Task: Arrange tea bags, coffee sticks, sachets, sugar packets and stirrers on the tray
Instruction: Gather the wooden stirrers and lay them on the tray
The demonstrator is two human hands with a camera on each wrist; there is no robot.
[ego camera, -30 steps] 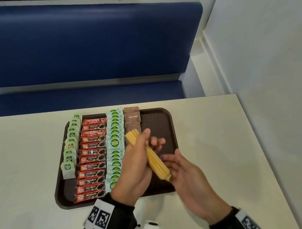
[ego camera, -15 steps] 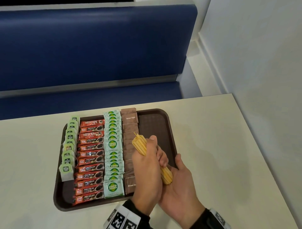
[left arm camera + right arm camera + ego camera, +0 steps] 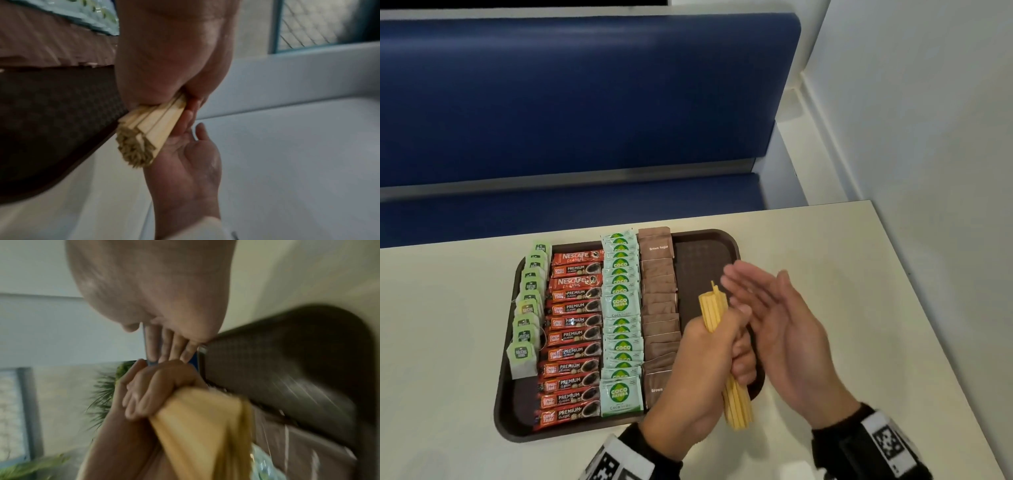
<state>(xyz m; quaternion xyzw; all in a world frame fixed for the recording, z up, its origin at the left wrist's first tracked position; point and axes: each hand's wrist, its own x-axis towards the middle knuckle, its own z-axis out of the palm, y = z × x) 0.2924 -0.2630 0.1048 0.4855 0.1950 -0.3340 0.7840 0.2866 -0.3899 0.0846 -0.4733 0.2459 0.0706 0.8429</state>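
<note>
A brown tray point(image 3: 726, 245) lies on the table and holds rows of green tea bags point(image 3: 528, 308), red coffee sticks point(image 3: 573, 329), green-and-white sachets point(image 3: 621, 325) and brown sugar packets point(image 3: 659, 298). My left hand point(image 3: 702, 363) grips a bundle of wooden stirrers point(image 3: 711, 310) around its middle, upright over the tray's right strip. The bundle's lower end point(image 3: 139, 142) sticks out below the fist. My right hand point(image 3: 774, 318) is flat with straight fingers, just right of the bundle's top, holding nothing. In the right wrist view the stirrers point(image 3: 201, 426) are blurred.
The cream table point(image 3: 859, 308) ends at a white wall point(image 3: 928, 120) on the right. A blue padded bench point(image 3: 585, 102) runs behind the table's far edge. The tray's right strip point(image 3: 705, 260) is bare brown plastic.
My right hand left the bundle's lower end, opened flat and rose beside its top. My left hand turned the stirrers more upright and shifted them slightly right.
</note>
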